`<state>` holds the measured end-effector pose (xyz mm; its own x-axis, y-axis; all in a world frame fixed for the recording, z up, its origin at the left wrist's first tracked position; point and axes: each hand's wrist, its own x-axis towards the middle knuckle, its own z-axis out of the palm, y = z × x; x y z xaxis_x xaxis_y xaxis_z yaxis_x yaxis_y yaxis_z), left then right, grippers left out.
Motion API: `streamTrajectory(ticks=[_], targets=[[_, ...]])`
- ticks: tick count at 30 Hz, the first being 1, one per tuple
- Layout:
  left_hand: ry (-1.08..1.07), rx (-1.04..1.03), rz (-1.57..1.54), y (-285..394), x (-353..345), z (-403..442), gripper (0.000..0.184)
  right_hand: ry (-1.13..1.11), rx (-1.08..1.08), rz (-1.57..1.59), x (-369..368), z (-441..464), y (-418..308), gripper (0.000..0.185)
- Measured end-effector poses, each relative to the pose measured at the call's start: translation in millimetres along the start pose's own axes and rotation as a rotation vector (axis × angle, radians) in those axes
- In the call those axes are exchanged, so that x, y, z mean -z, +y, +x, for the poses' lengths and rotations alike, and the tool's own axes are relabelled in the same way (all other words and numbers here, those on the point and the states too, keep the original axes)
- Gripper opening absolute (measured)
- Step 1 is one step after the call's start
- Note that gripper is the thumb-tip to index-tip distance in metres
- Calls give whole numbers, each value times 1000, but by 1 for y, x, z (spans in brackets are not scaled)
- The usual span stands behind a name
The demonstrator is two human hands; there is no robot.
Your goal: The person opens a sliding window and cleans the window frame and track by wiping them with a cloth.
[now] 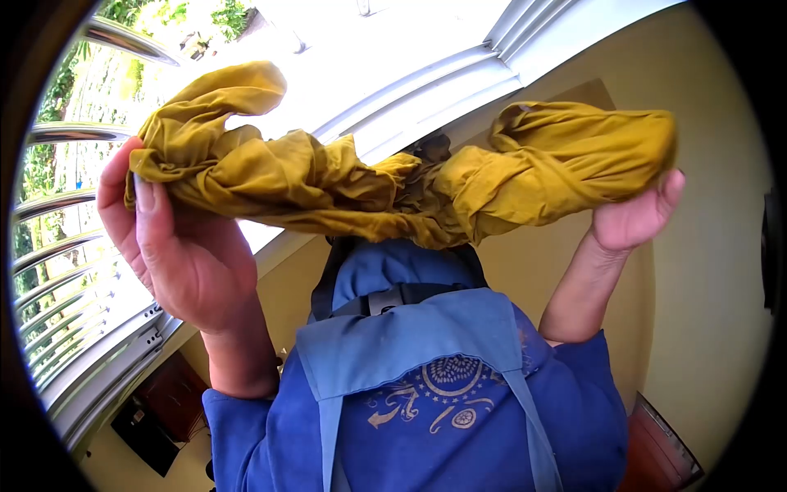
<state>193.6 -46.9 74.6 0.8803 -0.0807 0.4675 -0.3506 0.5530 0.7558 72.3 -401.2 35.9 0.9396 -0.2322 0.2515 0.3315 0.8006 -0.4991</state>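
By silvery metal bars [78, 133], the left hand [184, 254] pinches crumpled mustard-yellow cloth [303, 176]; how the right hand [627, 220] grips is unclear; even tension helps.

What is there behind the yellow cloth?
Past the edges of the yellow cloth, metal bars, a white window frame and a blue garment show in part. Whatever lies directly behind its middle is covered.

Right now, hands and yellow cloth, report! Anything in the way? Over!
Left hand pinching yellow cloth at one end. Right hand at other end, partly hidden, grip unclear. Cloth bunched; nothing visibly blocking it.
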Motion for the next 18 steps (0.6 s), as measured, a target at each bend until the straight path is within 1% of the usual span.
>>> streamTrajectory(ticks=[1,2,3,5,6,7,9,12,14,15,17,18], targets=[[-29,2,-2,2,1,2,28,-92,13,-22,-5,-1,-2,53],[-58,4,-4,4,0,3,28,-43,54,-74,-6,-3,9,53],[-68,3,-7,4,-1,2,28,68,98,-168,-3,-7,30,53],[-59,-12,-7,4,-4,1,28,245,67,-356,10,-20,80,53],[-65,-16,-12,3,-4,0,28,308,42,-396,19,-26,104,54],[-96,-24,31,3,-6,-1,29,340,27,-422,22,-32,118,54],[-129,-22,86,7,-9,-6,29,350,43,-455,21,-37,113,54],[-317,-415,976,13,-15,-13,23,344,136,-583,15,-34,79,54],[-311,-231,752,15,-11,-29,19,326,185,-750,13,-30,63,55],[-294,-144,639,16,-10,-37,18,316,201,-888,12,-28,56,55],[-377,98,489,14,-23,-44,17,279,214,-1224,14,-18,47,55],[-436,146,506,8,-22,-47,17,255,224,-1405,18,-11,46,55]])
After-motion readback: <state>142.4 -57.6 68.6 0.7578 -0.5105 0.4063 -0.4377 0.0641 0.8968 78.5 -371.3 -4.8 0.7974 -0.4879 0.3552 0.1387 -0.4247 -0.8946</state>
